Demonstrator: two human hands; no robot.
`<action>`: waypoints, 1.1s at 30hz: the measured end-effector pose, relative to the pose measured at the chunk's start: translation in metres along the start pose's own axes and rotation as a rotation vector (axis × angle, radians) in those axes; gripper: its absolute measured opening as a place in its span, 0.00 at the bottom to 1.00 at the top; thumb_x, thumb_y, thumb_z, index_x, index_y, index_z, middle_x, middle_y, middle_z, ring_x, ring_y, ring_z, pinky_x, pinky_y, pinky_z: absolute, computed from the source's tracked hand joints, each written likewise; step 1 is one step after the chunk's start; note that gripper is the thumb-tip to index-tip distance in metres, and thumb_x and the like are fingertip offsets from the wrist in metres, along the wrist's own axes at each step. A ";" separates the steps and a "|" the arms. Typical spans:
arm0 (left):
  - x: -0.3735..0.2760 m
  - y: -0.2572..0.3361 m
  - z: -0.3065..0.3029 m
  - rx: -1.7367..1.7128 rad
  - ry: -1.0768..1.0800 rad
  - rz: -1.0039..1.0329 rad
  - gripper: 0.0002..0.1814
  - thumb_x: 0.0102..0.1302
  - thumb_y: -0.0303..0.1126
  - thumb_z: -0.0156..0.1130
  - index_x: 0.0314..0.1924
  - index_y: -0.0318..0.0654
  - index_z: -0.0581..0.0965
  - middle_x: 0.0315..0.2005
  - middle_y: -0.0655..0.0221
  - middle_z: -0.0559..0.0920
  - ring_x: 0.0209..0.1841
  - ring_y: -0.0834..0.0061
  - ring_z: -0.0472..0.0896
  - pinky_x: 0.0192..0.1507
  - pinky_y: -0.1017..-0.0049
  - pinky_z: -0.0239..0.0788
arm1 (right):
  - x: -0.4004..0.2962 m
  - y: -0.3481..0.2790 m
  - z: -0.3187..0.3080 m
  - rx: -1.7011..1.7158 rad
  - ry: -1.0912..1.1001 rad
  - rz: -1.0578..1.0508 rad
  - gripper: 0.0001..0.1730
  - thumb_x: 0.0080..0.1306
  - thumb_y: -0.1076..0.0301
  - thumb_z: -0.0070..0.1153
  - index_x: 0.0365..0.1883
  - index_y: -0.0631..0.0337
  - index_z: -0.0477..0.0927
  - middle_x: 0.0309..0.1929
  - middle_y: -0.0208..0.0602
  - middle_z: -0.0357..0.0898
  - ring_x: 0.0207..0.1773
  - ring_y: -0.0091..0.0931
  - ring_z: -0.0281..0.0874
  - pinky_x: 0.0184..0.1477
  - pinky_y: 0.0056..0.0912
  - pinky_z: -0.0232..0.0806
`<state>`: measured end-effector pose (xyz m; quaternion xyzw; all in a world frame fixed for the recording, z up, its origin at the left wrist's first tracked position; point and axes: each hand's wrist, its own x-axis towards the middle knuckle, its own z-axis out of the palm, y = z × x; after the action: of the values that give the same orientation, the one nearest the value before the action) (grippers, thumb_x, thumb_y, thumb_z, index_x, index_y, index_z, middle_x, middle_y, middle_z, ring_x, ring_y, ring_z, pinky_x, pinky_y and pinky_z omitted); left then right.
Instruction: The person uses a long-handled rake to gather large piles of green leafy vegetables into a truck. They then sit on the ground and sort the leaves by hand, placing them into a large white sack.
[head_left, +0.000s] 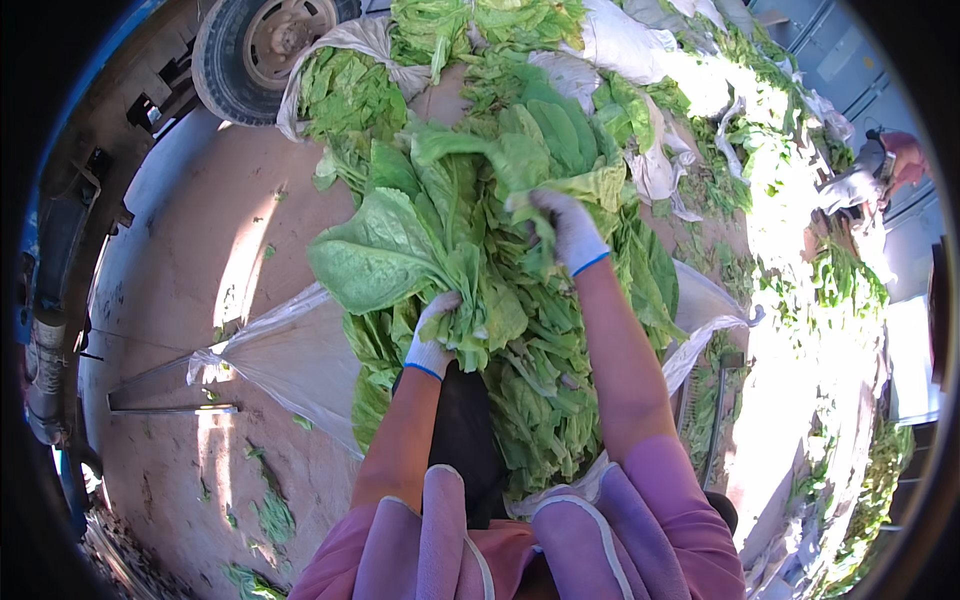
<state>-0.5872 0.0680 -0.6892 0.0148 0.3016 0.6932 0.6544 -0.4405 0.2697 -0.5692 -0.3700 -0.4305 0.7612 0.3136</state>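
Note:
My left hand (437, 330), in a white knit glove with a blue cuff edge, grips a bunch of large green leaves (382, 251) by the stem ends. To its right and farther off, my right hand (566, 229), gloved the same way, has its fingers closed around part of a green leaf (536, 169) that looks blurred. Below both hands a heap of broad green leaves (547, 420) lies on a pale plastic sheet (300, 375), whose knotted or gathered corners stick out left and right. My right fingertips are partly hidden by leaf.
A truck wheel (277, 52) stands at the upper left beside a vehicle's frame (56, 255). More leaf bundles in white cloth (626, 45) lie ahead. A metal bar (716, 420) is at the right, a thin rod (176, 410) at the left. Another person (874, 176) bends at the far right.

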 end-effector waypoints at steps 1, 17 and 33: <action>-0.002 0.000 0.005 -0.004 0.038 0.004 0.19 0.63 0.33 0.61 0.51 0.30 0.78 0.41 0.57 0.85 0.40 0.61 0.86 0.47 0.60 0.80 | -0.019 -0.017 0.002 0.025 0.055 -0.044 0.14 0.65 0.62 0.57 0.43 0.62 0.81 0.32 0.36 0.82 0.27 0.24 0.76 0.26 0.26 0.69; 0.014 -0.009 -0.035 -0.077 0.024 0.059 0.11 0.62 0.24 0.58 0.45 0.29 0.78 0.43 0.56 0.84 0.45 0.61 0.84 0.54 0.62 0.78 | -0.113 0.076 -0.143 0.255 0.417 0.007 0.25 0.74 0.59 0.54 0.65 0.61 0.70 0.58 0.40 0.78 0.56 0.32 0.78 0.58 0.36 0.70; 0.029 -0.008 -0.053 -0.041 -0.027 0.001 0.16 0.61 0.25 0.60 0.49 0.26 0.77 0.43 0.54 0.84 0.45 0.59 0.85 0.53 0.63 0.79 | -0.123 -0.145 -0.074 -0.413 0.434 -0.021 0.15 0.66 0.59 0.58 0.42 0.63 0.82 0.23 0.25 0.67 0.18 0.22 0.61 0.22 0.25 0.62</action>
<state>-0.6062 0.0730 -0.7470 0.0111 0.2783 0.6993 0.6584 -0.2900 0.2661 -0.4305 -0.5756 -0.5029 0.5575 0.3241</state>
